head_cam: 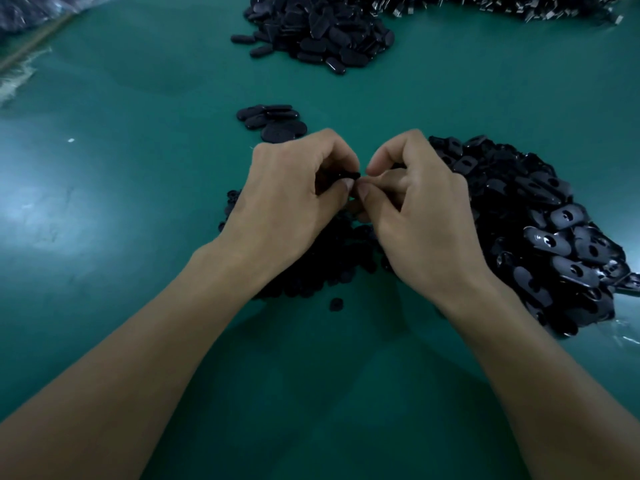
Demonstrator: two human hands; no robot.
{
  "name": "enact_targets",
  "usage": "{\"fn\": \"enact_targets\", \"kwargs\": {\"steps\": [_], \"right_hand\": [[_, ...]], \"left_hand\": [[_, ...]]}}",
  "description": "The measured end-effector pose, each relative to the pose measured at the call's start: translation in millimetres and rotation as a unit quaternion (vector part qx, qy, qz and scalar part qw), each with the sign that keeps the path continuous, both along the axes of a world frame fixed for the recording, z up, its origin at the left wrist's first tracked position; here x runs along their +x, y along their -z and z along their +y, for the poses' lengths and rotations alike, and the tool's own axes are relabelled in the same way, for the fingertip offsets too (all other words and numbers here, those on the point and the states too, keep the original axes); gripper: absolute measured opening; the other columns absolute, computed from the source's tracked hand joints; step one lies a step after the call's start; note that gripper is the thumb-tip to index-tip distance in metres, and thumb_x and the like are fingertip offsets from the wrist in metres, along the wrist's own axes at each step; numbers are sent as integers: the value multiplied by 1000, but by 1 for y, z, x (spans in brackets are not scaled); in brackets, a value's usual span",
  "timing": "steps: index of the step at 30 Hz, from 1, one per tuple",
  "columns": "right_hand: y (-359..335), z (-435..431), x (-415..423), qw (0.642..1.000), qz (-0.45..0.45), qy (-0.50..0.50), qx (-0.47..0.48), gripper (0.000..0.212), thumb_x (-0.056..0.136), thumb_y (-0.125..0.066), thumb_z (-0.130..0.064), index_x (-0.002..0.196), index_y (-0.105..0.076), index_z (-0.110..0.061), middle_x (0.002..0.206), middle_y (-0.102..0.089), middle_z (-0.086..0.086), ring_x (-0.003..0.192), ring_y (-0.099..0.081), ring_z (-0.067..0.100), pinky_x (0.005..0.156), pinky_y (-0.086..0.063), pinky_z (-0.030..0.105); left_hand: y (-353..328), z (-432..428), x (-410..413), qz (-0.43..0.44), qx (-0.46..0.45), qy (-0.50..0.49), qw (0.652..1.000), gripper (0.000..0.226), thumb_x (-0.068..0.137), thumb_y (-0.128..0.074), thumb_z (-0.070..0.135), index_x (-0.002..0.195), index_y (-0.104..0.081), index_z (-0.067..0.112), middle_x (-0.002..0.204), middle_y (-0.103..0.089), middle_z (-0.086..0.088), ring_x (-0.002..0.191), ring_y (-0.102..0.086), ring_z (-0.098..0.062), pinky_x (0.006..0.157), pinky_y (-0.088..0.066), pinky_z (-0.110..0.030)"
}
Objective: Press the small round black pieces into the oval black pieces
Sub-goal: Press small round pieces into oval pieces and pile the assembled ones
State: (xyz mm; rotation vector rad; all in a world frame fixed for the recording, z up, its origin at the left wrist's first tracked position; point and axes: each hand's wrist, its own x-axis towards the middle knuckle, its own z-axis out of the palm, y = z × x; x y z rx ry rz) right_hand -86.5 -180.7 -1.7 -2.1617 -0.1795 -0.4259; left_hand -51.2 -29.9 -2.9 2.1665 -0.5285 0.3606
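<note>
table [138, 220], two hands [291, 195] [422, 216], one black piece [350, 176]

Table top [138, 98]: a dark green mat filling the whole view, with a soft glare of light on its left side.
Plastic bag [31, 8]: crumpled and clear, at the far left corner, its contents too dim to tell.
Pale strip [34, 43]: runs slantwise just beside the bag.
White speck [71, 140]: lies alone on the mat, left of centre.
Metal bits [554, 10]: small and shiny, heaped along the far right edge.
Clear film [627, 337]: flat at the right edge.
</note>
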Motion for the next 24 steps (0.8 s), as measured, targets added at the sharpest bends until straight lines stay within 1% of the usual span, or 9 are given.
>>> {"fn": "enact_targets", "kwargs": {"steps": [3,5,6,8,10,12,15,18,24], "right_hand": [[2,-3,2,1000,5,-20,-10,27,93,-64,-6,88,-51,-29,66,-71,-5,56,-63,13,52,-46,24],[5,-5,4,999,-4,-17,-26,16,92,-66,-9,91,-59,-23,68,-70,-7,60,-62,10,55,-46,19],[6,-7,5,999,-10,-11,-35,13,92,-68,-10,96,-63,-22,73,-70,-9,65,-62,7,59,-45,14],[7,-11,7,998,-15,8,-62,18,92,-70,-16,108,-68,-23,89,-65,-10,77,-58,-2,70,-42,7],[8,-14,10,999,-4,2,-52,22,93,-70,-20,113,-69,-26,98,-64,-11,86,-58,-5,79,-43,8],[7,-14,12,1000,13,-25,7,17,93,-69,-19,103,-69,-33,94,-70,-18,88,-64,-4,82,-49,14],[5,-14,12,996,22,-49,72,18,92,-67,-19,96,-69,-36,86,-73,-19,84,-70,0,77,-54,21],[4,-15,13,990,31,-63,125,16,93,-66,-18,100,-72,-31,84,-76,-14,76,-71,3,69,-51,15],[3,-17,12,989,33,-59,135,15,91,-72,-16,94,-71,-31,78,-75,-13,72,-71,4,65,-51,14]], "left_hand": [[0,1,1,13,12,1,1000,16,84,-71,8,98,-72,15,81,-73,7,75,-67,-9,76,-54,-33],[0,-1,0,34,-6,5,999,15,85,-71,9,97,-70,19,81,-74,7,74,-69,-12,75,-56,-36],[0,-1,0,40,-20,5,999,17,85,-72,9,95,-69,23,81,-73,8,73,-69,-13,74,-56,-36],[-2,-2,0,58,-52,6,997,23,85,-73,12,92,-65,32,80,-73,10,70,-68,-12,72,-56,-33],[-3,-1,2,101,-101,27,989,24,84,-72,16,91,-62,36,78,-74,11,66,-66,-8,69,-55,-30],[-4,0,4,135,-138,45,980,21,82,-70,18,92,-62,35,76,-75,12,62,-63,-7,68,-53,-29],[-4,2,5,154,-169,53,972,18,81,-72,16,92,-65,29,75,-75,9,63,-64,-7,69,-56,-28],[-5,4,6,162,-187,56,967,20,85,-76,7,91,-68,24,75,-75,5,65,-67,-8,69,-59,-26],[-6,4,5,162,-181,46,969,22,85,-79,3,88,-71,23,76,-76,2,64,-69,-7,66,-55,-21]]}}
